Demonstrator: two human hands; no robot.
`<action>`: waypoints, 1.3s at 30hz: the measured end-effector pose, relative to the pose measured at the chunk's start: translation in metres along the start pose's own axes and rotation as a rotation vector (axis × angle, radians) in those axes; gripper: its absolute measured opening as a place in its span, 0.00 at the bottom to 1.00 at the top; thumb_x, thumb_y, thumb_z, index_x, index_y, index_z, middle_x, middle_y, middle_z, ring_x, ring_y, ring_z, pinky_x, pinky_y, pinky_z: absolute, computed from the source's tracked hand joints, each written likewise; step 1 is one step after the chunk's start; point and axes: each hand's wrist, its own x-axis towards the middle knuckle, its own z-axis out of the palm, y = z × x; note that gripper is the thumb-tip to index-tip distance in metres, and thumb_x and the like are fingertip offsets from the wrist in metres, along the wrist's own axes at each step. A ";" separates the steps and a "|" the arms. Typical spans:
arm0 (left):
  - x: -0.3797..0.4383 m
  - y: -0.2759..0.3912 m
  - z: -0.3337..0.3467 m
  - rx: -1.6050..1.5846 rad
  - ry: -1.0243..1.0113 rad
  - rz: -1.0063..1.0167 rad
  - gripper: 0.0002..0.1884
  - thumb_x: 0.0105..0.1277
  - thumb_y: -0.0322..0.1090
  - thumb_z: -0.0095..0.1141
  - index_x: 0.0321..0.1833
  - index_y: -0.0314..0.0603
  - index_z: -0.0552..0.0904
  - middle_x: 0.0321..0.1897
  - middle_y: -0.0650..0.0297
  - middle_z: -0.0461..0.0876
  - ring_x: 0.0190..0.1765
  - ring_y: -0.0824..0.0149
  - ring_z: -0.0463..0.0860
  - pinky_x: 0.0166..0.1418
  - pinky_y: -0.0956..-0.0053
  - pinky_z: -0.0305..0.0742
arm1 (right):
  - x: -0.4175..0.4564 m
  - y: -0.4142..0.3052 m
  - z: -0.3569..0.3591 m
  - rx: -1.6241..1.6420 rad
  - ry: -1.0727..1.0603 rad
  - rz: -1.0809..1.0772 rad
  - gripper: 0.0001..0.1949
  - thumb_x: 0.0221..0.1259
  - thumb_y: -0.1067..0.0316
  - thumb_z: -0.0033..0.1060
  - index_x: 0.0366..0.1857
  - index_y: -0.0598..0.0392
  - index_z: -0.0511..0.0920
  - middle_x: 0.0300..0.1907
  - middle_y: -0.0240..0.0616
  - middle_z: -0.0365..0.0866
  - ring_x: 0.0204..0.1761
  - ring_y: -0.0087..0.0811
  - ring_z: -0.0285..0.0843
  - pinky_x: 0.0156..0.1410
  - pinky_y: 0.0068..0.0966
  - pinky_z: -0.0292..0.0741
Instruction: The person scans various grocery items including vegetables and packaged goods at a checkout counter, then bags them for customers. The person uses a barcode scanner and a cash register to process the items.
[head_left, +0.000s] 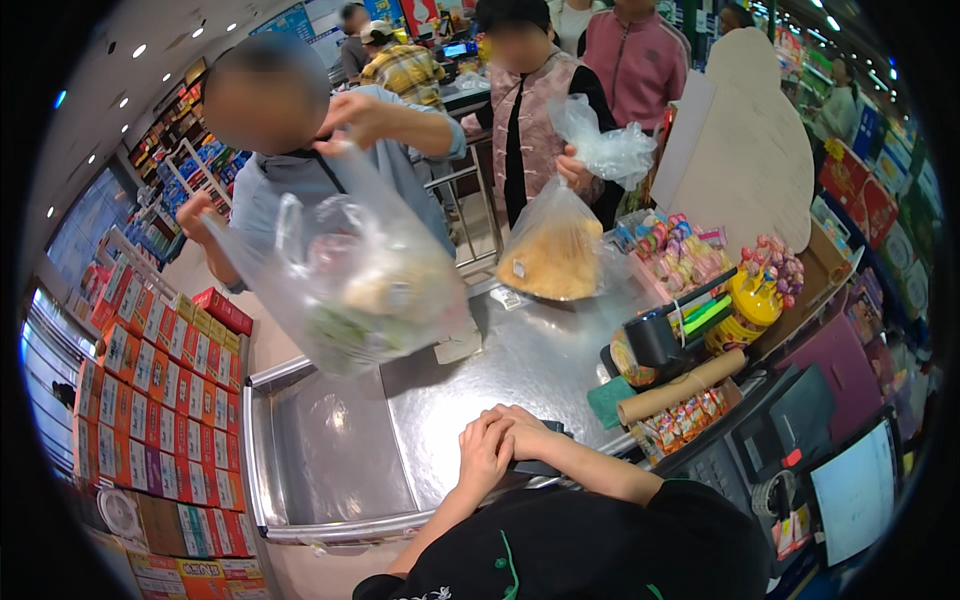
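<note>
My left hand (482, 451) and my right hand (520, 431) lie one over the other at the near edge of a metal checkout counter (450, 397), their fingers overlapping. Beneath and beside my right wrist is a black device (541, 455), mostly covered, so whether a hand grips it is unclear. Across the counter, a person in light blue holds up a clear plastic bag (375, 300) with green and pale produce and other goods inside, blurred. A second person, in a patterned vest, holds a tied clear bag of yellowish food (553, 251) at the counter's far side.
Right of my hands are a cardboard tube (681, 386), a green cloth (609, 402), a black holder (652, 341), a yellow lollipop container (752, 300) and packaged candy (686, 420). A monitor (855, 487) stands lower right. Stacked boxes (161, 390) fill the left. Several people stand beyond.
</note>
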 end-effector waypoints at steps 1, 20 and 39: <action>0.001 -0.002 0.002 -0.001 0.006 -0.005 0.14 0.59 0.32 0.59 0.49 0.43 0.81 0.50 0.58 0.77 0.54 0.54 0.74 0.58 0.61 0.63 | 0.000 0.002 0.001 -0.009 -0.020 0.007 0.13 0.56 0.58 0.54 0.43 0.47 0.79 0.48 0.33 0.75 0.53 0.38 0.70 0.57 0.35 0.68; 0.002 -0.081 -0.039 -0.476 0.132 -0.464 0.10 0.65 0.28 0.51 0.26 0.32 0.78 0.21 0.62 0.77 0.27 0.73 0.74 0.34 0.77 0.70 | -0.040 -0.048 -0.026 0.024 0.082 0.385 0.42 0.43 0.42 0.72 0.67 0.37 0.66 0.70 0.45 0.58 0.73 0.47 0.53 0.71 0.58 0.49; 0.163 -0.166 0.090 0.204 -0.462 -0.436 0.47 0.47 0.46 0.69 0.72 0.50 0.61 0.64 0.53 0.70 0.66 0.50 0.69 0.66 0.50 0.65 | -0.032 -0.068 -0.006 -0.260 0.470 0.782 0.42 0.37 0.49 0.77 0.64 0.45 0.69 0.64 0.49 0.65 0.65 0.47 0.60 0.68 0.46 0.52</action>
